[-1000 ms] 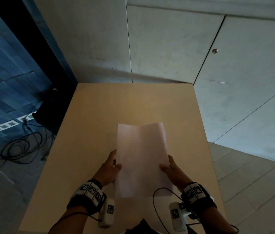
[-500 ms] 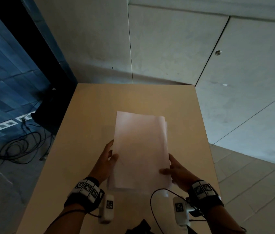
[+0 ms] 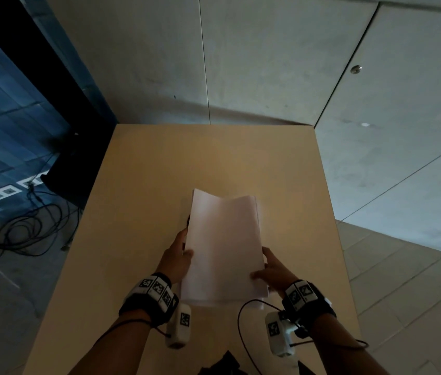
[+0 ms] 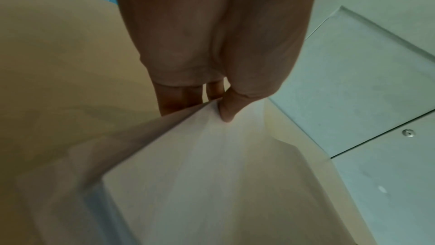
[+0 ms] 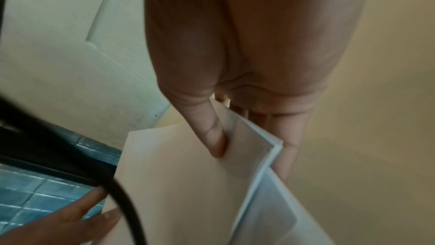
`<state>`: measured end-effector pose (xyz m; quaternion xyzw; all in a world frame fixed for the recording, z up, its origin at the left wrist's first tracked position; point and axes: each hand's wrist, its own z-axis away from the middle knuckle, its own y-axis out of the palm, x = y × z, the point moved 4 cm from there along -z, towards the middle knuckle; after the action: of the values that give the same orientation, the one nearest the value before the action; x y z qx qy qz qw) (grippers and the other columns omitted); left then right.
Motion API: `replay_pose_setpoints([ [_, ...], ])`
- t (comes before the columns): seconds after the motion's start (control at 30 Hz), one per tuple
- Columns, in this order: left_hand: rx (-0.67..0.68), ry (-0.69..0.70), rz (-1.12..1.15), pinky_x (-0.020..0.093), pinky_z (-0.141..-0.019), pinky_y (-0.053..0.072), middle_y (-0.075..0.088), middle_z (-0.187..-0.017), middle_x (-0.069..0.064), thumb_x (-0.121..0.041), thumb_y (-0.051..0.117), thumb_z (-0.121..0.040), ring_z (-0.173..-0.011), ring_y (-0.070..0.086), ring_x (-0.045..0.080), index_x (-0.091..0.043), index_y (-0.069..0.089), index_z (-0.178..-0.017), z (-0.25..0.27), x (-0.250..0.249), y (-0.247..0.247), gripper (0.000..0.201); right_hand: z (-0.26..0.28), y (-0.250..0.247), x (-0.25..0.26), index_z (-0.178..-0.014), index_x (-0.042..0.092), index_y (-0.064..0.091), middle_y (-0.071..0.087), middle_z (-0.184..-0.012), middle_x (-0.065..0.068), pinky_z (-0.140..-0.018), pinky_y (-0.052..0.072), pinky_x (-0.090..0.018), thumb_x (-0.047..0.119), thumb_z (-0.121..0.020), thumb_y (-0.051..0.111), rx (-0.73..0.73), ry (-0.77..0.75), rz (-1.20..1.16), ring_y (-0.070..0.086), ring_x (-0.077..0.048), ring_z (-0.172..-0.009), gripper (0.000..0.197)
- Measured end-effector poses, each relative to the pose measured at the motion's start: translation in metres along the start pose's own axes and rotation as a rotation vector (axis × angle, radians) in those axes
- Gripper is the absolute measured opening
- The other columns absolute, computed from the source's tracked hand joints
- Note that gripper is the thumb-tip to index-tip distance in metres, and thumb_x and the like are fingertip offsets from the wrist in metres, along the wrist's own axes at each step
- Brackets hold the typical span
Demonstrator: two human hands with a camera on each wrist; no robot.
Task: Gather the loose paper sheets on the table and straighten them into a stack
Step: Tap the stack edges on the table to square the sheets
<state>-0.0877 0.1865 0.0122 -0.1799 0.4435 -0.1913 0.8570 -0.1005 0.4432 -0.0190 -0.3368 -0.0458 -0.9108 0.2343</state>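
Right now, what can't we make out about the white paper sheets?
- Sheet count: white paper sheets, edges blur in both wrist views.
- Left hand fingers: behind the sheets, head view.
- Whether the sheets touch the tan wooden table: their own bottom edge hides contact.

Tangled cables (image 3: 24,228) on floor (image 3: 0,280)

A black wrist strap (image 3: 147,300) is worn on the left forearm and a matching black wrist strap (image 3: 308,299) on the right. A row of white square tags printed with black fiducial patterns is carried on each strap. A white camera housing (image 3: 178,327), (image 3: 278,335) bearing one such tag is mounted below each wrist. Thin black cables (image 3: 243,328) are routed from both housings. Both forearms are bare.
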Motion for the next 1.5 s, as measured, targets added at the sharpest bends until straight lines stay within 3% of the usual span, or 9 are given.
replay_pose_setpoints([
  [0.23, -0.072, -0.031, 0.021, 0.032, -0.092, 0.044, 0.055, -0.133, 0.009, -0.008, 0.046, -0.093, -0.112, 0.055, 0.029, -0.032, 0.030, -0.143, -0.008, 0.007, 0.010, 0.058, -0.015, 0.007, -0.016, -0.137, 0.028, 0.029, 0.063, -0.120, -0.012, -0.099, 0.048, -0.055, -0.001, -0.068, 0.070, -0.086, -0.059, 0.074, 0.059, -0.032, -0.114, 0.086],
  [0.43, -0.324, 0.143, 0.134, 0.030, -0.085, 0.044, 0.059, -0.126, 0.011, -0.017, 0.052, -0.094, -0.112, 0.057, 0.027, -0.015, 0.045, -0.131, -0.001, -0.011, -0.011, 0.038, 0.017, -0.008, 0.030, -0.124, 0.016, 0.052, 0.067, -0.110, -0.002, -0.084, 0.053, -0.036, 0.011, -0.083, 0.066, -0.371, -0.400, 0.132, 0.064, -0.021, -0.098, 0.044],
  [0.57, -0.463, 0.335, 0.267, 0.008, -0.071, 0.045, 0.062, -0.092, -0.003, -0.007, 0.055, -0.093, -0.083, 0.059, -0.004, -0.011, 0.050, -0.106, 0.014, -0.052, -0.031, 0.014, 0.033, -0.021, 0.064, -0.111, 0.015, 0.061, 0.068, -0.093, 0.000, -0.070, 0.051, -0.025, 0.010, -0.084, 0.065, -0.547, -0.573, 0.142, 0.063, -0.019, -0.085, 0.028],
  [0.67, -0.521, 0.403, 0.268, 0.003, -0.071, 0.043, 0.059, -0.090, -0.007, -0.006, 0.056, -0.093, -0.082, 0.058, -0.014, -0.007, 0.049, -0.107, 0.019, -0.067, -0.037, 0.016, 0.038, -0.026, 0.080, -0.110, 0.017, 0.063, 0.067, -0.089, 0.005, -0.069, 0.048, -0.019, 0.010, -0.084, 0.064, -0.591, -0.618, 0.109, 0.062, -0.014, -0.082, 0.026],
  [0.83, -0.435, 0.333, 0.222, 0.025, -0.083, 0.048, 0.060, -0.112, 0.002, -0.008, 0.057, -0.092, -0.102, 0.059, 0.014, -0.015, 0.047, -0.120, 0.010, -0.056, -0.026, 0.031, 0.024, -0.033, 0.073, -0.106, 0.014, 0.066, 0.070, -0.094, 0.004, -0.068, 0.043, -0.010, 0.018, -0.087, 0.064, -0.565, -0.520, 0.120, 0.063, -0.010, -0.086, 0.020],
  [1.0, -0.480, 0.349, 0.141, 0.035, -0.081, 0.051, 0.062, -0.104, 0.001, -0.012, 0.055, -0.094, -0.097, 0.062, 0.025, -0.014, 0.051, -0.124, 0.010, -0.053, -0.028, 0.031, 0.018, -0.036, 0.073, -0.091, 0.010, 0.063, 0.072, -0.086, -0.006, -0.071, 0.053, -0.038, 0.027, -0.090, 0.058, -0.555, -0.513, 0.187, 0.067, -0.022, -0.083, 0.018],
  [1.2, -0.514, 0.402, 0.188, 0.020, -0.082, 0.047, 0.062, -0.110, 0.000, -0.016, 0.055, -0.094, -0.098, 0.060, 0.010, -0.009, 0.045, -0.133, 0.018, -0.063, -0.036, 0.041, 0.040, -0.037, 0.085, -0.092, 0.007, 0.062, 0.070, -0.084, -0.008, -0.068, 0.054, -0.030, 0.022, -0.093, 0.056, -0.646, -0.683, 0.149, 0.065, -0.022, -0.077, 0.016],
  [1.37, -0.423, 0.357, 0.106, 0.026, -0.082, 0.048, 0.064, -0.112, 0.009, -0.012, 0.055, -0.093, -0.103, 0.062, 0.022, -0.008, 0.050, -0.126, 0.012, -0.051, -0.026, 0.033, 0.022, -0.036, 0.068, -0.109, 0.017, 0.063, 0.072, -0.100, -0.002, -0.076, 0.049, -0.029, 0.020, -0.091, 0.059, -0.560, -0.528, 0.234, 0.065, -0.018, -0.088, 0.019],
  [1.5, -0.486, 0.417, 0.028, 0.005, -0.071, 0.039, 0.063, -0.097, 0.001, -0.010, 0.054, -0.094, -0.091, 0.062, 0.017, -0.004, 0.057, -0.115, 0.015, -0.064, -0.035, 0.022, 0.028, -0.041, 0.079, -0.100, 0.016, 0.066, 0.072, -0.087, -0.001, -0.070, 0.053, -0.035, 0.020, -0.092, 0.056, -0.625, -0.597, 0.264, 0.067, -0.022, -0.080, 0.014],
])
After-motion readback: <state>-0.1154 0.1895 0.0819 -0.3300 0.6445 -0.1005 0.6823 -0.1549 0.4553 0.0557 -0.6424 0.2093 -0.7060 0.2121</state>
